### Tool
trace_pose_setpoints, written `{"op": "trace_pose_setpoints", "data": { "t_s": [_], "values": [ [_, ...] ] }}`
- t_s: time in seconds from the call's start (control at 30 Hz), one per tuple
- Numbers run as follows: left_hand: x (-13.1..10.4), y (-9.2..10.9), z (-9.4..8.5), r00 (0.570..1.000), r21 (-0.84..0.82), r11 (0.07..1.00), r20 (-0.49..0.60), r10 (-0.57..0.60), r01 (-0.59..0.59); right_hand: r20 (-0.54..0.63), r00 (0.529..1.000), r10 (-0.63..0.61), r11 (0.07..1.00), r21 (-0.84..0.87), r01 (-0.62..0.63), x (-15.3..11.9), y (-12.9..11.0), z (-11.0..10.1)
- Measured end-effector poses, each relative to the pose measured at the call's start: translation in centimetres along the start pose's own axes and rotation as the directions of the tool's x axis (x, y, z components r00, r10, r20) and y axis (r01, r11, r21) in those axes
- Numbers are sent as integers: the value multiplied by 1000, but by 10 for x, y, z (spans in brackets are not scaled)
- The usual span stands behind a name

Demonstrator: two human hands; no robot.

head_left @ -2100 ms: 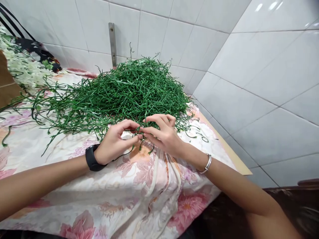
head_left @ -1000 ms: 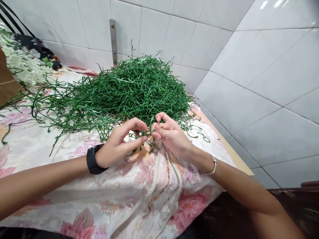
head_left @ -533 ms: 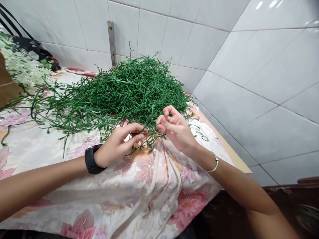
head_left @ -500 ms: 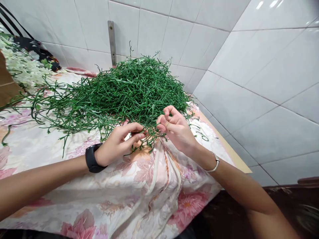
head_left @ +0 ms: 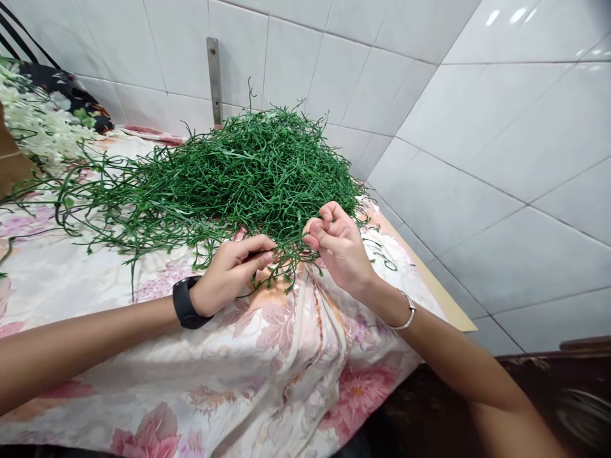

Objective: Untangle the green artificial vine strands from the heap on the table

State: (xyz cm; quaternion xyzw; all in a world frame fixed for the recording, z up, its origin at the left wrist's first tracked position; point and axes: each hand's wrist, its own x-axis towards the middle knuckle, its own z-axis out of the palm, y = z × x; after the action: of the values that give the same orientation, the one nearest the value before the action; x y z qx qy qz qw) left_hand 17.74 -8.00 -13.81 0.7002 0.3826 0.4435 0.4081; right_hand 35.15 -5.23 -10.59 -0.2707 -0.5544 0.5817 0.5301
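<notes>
A big tangled heap of thin green artificial stems (head_left: 267,165) lies on the floral cloth (head_left: 191,362). At its front edge my left hand (head_left: 236,267), below a black wristband (head_left: 188,302), pinches a green stem between thumb and forefinger. My right hand (head_left: 341,245), with a silver bangle (head_left: 407,310) on the wrist, is closed in a pinch on a stem too, a short way to the right. Small forked stem ends hang between the two hands. Whether both hold the same stem cannot be made out.
White artificial flowers (head_left: 42,127) and a brown cardboard piece (head_left: 12,159) are at the left. A tiled wall (head_left: 296,57) with a metal strip (head_left: 214,83) stands behind, and another tiled wall (head_left: 515,178) rises at right. Loose stem bits (head_left: 386,259) lie right of my hand.
My left hand has shifted slightly and its thumb and forefinger are closer together. My right hand has moved a touch to the right, still pinching. The heap looks the same.
</notes>
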Motion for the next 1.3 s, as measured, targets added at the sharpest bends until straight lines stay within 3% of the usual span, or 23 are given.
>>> {"op": "trace_pose_setpoints", "data": {
  "t_s": [0.27, 0.73, 1.3],
  "values": [
    [-1, -4, 2, 997, -18, 999, -63, 41, -42, -24, 999, -29, 999, -34, 28, 0, -2, 0],
    [-2, 0, 1, 996, -22, 998, -75, 55, -57, 8, 1000, -17, 1000, -20, 18, 3, -4, -2],
    [-4, -2, 2, 994, 49, 996, -82, 73, -69, -46, 998, -50, 995, -83, 46, 4, -7, -4]
  ]
}}
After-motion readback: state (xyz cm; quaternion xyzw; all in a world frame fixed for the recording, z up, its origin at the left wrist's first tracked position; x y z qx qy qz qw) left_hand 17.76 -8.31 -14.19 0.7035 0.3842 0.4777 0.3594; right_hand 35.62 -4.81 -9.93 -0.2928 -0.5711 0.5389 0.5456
